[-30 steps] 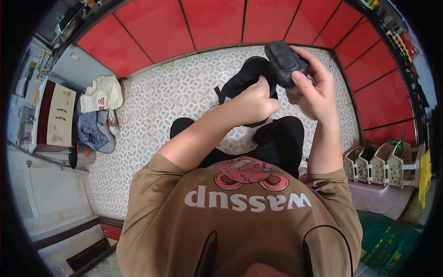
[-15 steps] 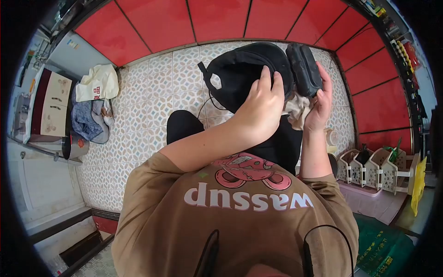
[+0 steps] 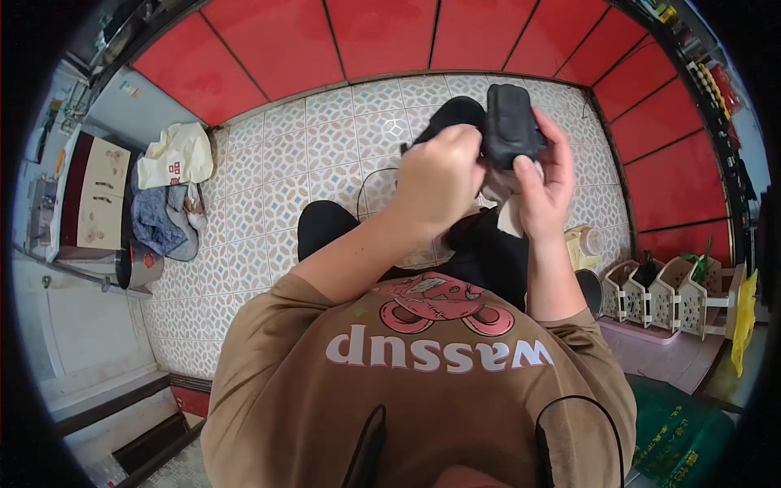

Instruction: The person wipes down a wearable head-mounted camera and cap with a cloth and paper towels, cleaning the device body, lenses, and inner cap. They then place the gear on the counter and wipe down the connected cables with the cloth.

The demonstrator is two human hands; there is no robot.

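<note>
R hand (image 3: 547, 183) holds the case (image 3: 508, 122): thumb on its near end, fingers round the right side; grip narrow, closed on it; pale rag (image 3: 510, 215) hangs just below, by the R palm, prob. pinched in the same grip, can't tell for sure; L hand (image 3: 439, 175) is curled like a loose fist, back up, fingertips hidden, so can't tell what, if anything, it's gripping; black fabric (image 3: 455, 111), maybe a cap, shows just beyond the L knuckles; key relation: case lies to the right of & a bit farther out than L hand, long axis running approx. away from the body, far end tipped slightly left; R hand is the nearer, being on it, L just beside, w/ the fabric at the case's left edge; both hands up over the lap, L knee (image 3: 325, 228) below; thin cord (image 3: 362, 185) left of L hand; patterned floor (image 3: 268, 171) under all; rack (image 3: 687, 285) off right, well apart.
</note>
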